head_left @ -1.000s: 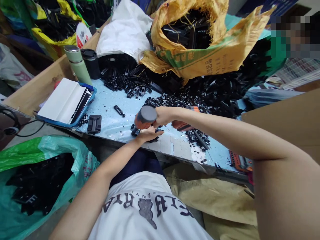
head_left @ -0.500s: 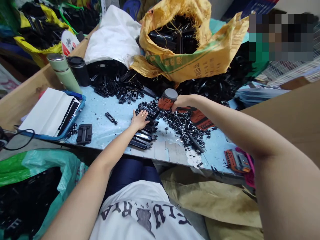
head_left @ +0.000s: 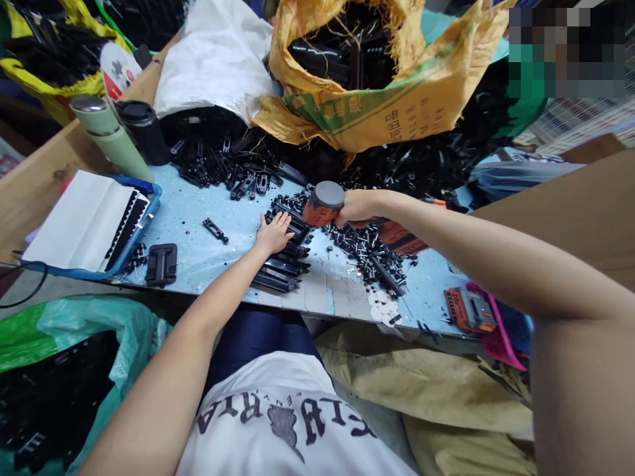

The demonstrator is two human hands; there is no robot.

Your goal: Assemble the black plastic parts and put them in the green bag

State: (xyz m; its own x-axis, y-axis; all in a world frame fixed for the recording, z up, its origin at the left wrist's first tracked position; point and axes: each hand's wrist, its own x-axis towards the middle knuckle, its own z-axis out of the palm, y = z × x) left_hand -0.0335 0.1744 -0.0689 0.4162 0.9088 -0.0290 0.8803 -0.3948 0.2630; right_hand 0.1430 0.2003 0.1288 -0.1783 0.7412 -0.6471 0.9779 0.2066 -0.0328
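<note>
- The left hand [head_left: 274,235] lies palm down with fingers fanned out, touching a row of long black parts [head_left: 282,268]; the row shows beyond its fingertips and on its near side, toward the person.
- The right hand [head_left: 354,206], just right of the left one, is wrapped around an orange-and-grey power tool [head_left: 321,209]; the tool's working tip I can't make out.
- Below the right hand, a heap of small dark pins [head_left: 362,251] spreads over the blue surface [head_left: 191,211], a black rod [head_left: 387,274] on it and white discs [head_left: 383,306] at its near edge.
- Well to the right of that hand sits an orange-and-grey battery pack [head_left: 469,309].
- Left of the left hand lies a lone black piece [head_left: 215,231].
- Beyond both hands stands an open yellow sack [head_left: 372,119] holding black parts.
</note>
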